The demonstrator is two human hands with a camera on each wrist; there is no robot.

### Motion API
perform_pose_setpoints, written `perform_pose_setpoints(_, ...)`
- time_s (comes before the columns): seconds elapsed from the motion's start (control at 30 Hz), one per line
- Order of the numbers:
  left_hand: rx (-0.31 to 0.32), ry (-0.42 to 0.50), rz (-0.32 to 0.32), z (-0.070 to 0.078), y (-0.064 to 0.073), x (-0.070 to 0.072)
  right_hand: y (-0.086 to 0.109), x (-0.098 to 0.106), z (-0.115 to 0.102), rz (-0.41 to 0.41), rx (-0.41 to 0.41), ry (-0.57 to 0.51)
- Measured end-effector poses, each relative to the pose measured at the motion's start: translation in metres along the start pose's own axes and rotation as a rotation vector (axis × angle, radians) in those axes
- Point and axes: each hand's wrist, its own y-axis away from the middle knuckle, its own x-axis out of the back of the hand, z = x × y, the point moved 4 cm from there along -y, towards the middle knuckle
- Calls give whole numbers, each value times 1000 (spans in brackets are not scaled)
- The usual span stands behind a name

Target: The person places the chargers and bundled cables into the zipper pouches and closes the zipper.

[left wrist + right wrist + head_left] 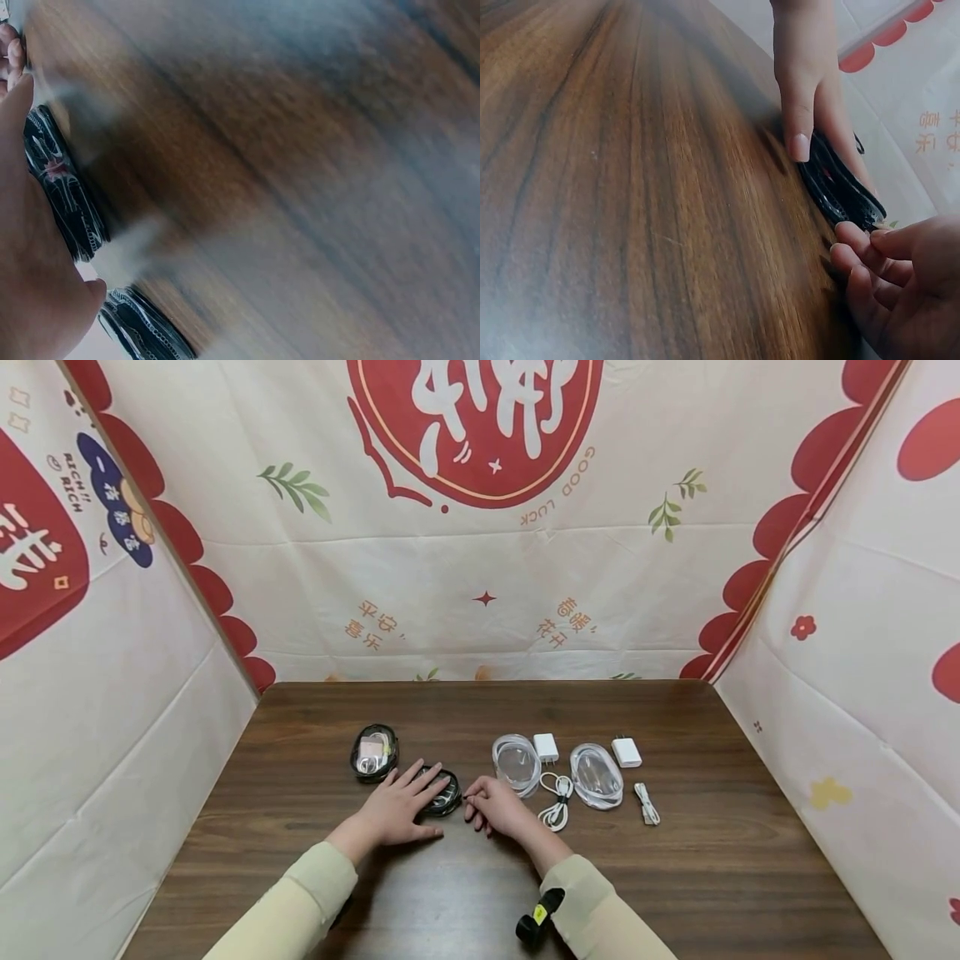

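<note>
- Two black coils lie on the brown worktop (450, 893); 12 o'clock is its far edge.
- The left hand (397, 806) lies with fingers straight and spread across the near black coil (447, 797), covering its 9 o'clock side. The thumb points toward 3 o'clock, just off the coil's 6 o'clock edge.
- The right hand (498, 810) is at the coil's 4 o'clock side, its thumb and forefinger pinching the coil's end; the other fingers are loosely bent.
- The left wrist view shows a reddish bit in the middle of the near black coil.
- The far black coil (357, 762) sits at 11 o'clock from the left hand, near its fingertips and apart from the other coil. A pale piece (371, 749) shows within its loop.
- At 1 o'clock from the right hand is the left clear coil (535, 768), with the left white plug (546, 747) just beside it.
- Close to 3 o'clock from that hand is a tied white cable (556, 814).
- Between 2 and 3 o'clock, farther out, lies the right clear coil (617, 783); past it, at 2 o'clock, is the right white plug (627, 752).
- Farthest out at 3 o'clock is a small white cable (647, 805).
- Both sleeves (288, 897) are pale; a black device (536, 922) is at the right cuff.
- A printed cloth (450, 560) rises behind the worktop at 12 o'clock.
</note>
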Motion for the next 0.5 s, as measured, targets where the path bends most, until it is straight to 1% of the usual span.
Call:
perform_pose_setpoints(0.2,11,3,4,1,1,3,1,-7,-2,-25,18,40)
perform_pose_setpoints(0.4,20,3,2,2,1,2,2,-13,-5,-50,12,100)
perform_pose_setpoints(0.5,18,9,15,3,0,2,3,-13,-6,-39,17,93)
